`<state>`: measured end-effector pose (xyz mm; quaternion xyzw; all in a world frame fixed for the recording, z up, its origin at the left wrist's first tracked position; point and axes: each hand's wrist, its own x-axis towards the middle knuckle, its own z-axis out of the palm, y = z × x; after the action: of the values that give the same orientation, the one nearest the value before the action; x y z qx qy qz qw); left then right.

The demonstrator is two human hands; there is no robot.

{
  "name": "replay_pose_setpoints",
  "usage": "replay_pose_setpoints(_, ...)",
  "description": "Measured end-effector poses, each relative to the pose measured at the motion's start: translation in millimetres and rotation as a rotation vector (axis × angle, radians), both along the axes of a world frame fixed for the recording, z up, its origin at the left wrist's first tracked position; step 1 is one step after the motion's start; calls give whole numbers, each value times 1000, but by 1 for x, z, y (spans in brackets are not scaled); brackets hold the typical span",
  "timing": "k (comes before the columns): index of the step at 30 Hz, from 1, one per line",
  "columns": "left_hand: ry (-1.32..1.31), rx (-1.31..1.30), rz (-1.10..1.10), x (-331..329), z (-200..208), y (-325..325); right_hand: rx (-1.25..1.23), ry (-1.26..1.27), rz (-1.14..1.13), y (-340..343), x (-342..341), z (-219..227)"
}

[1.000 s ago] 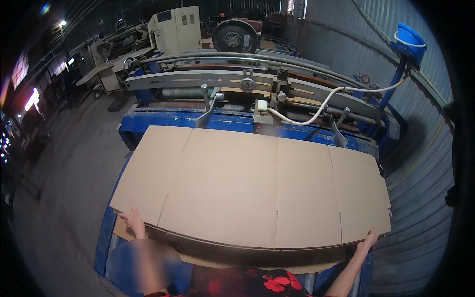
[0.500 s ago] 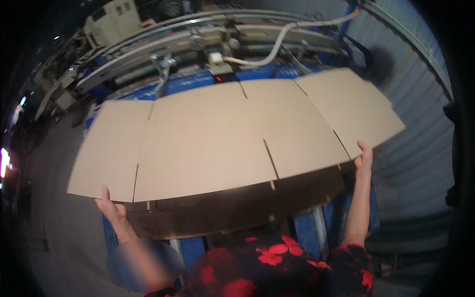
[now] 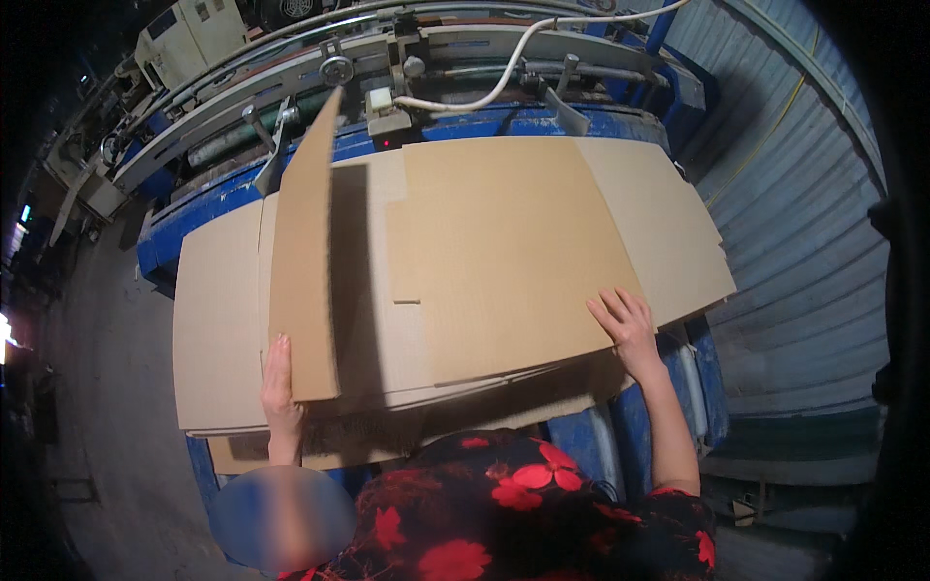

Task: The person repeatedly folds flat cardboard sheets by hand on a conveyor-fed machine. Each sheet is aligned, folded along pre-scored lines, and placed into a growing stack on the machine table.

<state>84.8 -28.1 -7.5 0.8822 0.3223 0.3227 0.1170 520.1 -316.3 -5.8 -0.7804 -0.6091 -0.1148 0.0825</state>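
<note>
A creased cardboard sheet lies across a stack of similar cardboard [image 3: 215,320]. Its right-hand panel [image 3: 513,242] is folded over to the left and lies nearly flat on the rest. On the left, another panel [image 3: 302,281] stands almost upright, casting a dark shadow to its right. Against the outer face of that standing panel, near its lower end, my left hand [image 3: 280,387] rests with straight fingers; its thumb is hidden. My right hand [image 3: 625,324] presses down by the near right fold, fingers spread on the panel. Neither hand grips anything.
Beyond the cardboard runs a blue machine bed [image 3: 484,124] with metal rails and a curved white hose [image 3: 504,82]. A small white sensor box [image 3: 386,111] shows a red light. Blue rollers [image 3: 630,431] stand below the stack. A corrugated wall [image 3: 785,194] rises at right.
The sheet was flat, held by its near edge at both sides. Now its right part is folded over leftward and its left part raised. Both hands have moved inward.
</note>
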Motion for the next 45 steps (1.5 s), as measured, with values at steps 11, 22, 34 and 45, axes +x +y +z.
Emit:
replay_pose_setpoints(11, 220, 62, 54, 108, -13, 122, -23, 60, 23, 145, 121, -5)
replay_pose_setpoints(22, 247, 171, 119, 215, -31, 272, 13, 7, 5, 309, 225, -14)
replay_pose_setpoints(34, 472, -21, 597, 48, -13, 131, 270, 213, -358, 91, 219, -11)
replay_pose_setpoints(45, -289, -490, 1374, -121, -91, 40, 928, 755, -1236, -78, 198, -86)
